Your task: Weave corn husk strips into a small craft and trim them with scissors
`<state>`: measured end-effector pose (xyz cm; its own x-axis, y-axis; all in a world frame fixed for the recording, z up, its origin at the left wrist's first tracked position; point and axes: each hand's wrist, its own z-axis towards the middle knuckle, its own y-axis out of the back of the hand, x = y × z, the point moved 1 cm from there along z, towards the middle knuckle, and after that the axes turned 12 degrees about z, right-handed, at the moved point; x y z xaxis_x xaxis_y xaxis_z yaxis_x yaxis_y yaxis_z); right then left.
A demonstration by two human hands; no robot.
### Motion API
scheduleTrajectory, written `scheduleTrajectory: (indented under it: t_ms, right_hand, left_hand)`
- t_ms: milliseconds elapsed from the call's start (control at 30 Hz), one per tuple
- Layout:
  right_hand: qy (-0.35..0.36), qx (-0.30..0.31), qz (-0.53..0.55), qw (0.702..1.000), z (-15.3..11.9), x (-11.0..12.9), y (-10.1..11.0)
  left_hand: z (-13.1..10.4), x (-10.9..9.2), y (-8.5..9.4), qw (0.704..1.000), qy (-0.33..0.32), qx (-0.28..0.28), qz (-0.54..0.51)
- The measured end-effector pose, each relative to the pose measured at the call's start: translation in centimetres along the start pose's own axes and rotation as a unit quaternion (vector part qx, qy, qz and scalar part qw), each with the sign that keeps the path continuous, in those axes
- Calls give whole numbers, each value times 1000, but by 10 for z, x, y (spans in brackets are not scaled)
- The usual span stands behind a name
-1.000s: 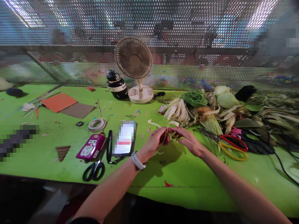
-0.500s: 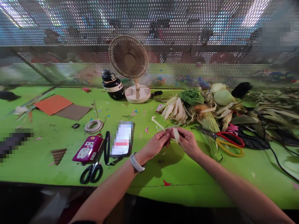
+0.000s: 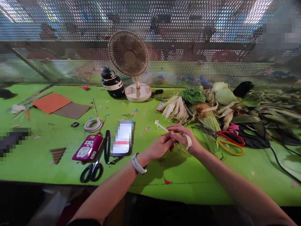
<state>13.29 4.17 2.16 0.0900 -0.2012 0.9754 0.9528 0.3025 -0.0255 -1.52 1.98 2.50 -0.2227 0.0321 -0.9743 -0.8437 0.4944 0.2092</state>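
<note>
My left hand, with a pale watch strap on its wrist, has its fingers pinched together against those of my right hand. Between them they grip a thin cream strip, whose curled end sticks out to the upper left. More of the pale strip loops over the back of my right hand. Fine strands hang below the fingers. Just beyond the hands lies a bundle of dried corn husks, beside a bunch of green string.
On the green table stand a fan and a black bottle. To the left lie a phone, a purple pack, black scissors and tape. Red-yellow scissors, husks and cables are at right.
My right hand has turned and closed in over my left fingertips. The strip's loop has shifted right, onto the back of my right hand. The view has tilted slightly.
</note>
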Motion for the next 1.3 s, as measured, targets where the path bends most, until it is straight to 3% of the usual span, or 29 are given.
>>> scheduleTrajectory:
  t_ms: [200, 400, 533, 633, 733, 933, 1000, 1100, 1133, 1300]
  right_hand:
    - [-102, 32, 156, 982, -6, 3, -13]
    - [-75, -71, 203, 974, -6, -5, -10]
    - [-76, -91, 198, 973, -8, -10, -9]
    - [-89, -72, 170, 979, -5, -7, -6]
    - [-48, -70, 96, 992, 2, 0, 6]
    - [81, -205, -70, 973, 6, 18, 25]
    - [63, -148, -100, 982, 0, 23, 17]
    - [-25, 35, -112, 993, -11, 21, -5]
    - [-45, 68, -111, 990, -14, 18, -12]
    - [-86, 73, -26, 993, -17, -1, -30]
  left_hand:
    - [0, 2, 0, 998, 4, -10, 57]
    - [0, 5, -2, 1000, -9, 5, -2]
    - [1, 7, -4, 999, 3, 14, -38]
    - [1, 6, -6, 995, 19, 5, -99]
    - [3, 5, -5, 980, 39, -24, -194]
    - [8, 6, 3, 937, 64, -123, -319]
    - [9, 6, 3, 922, 62, -146, -353]
    - [8, 4, 0, 900, 68, -155, -402]
    - [7, 4, -1, 895, 76, -153, -413]
    - [6, 4, -6, 882, 96, -147, -437]
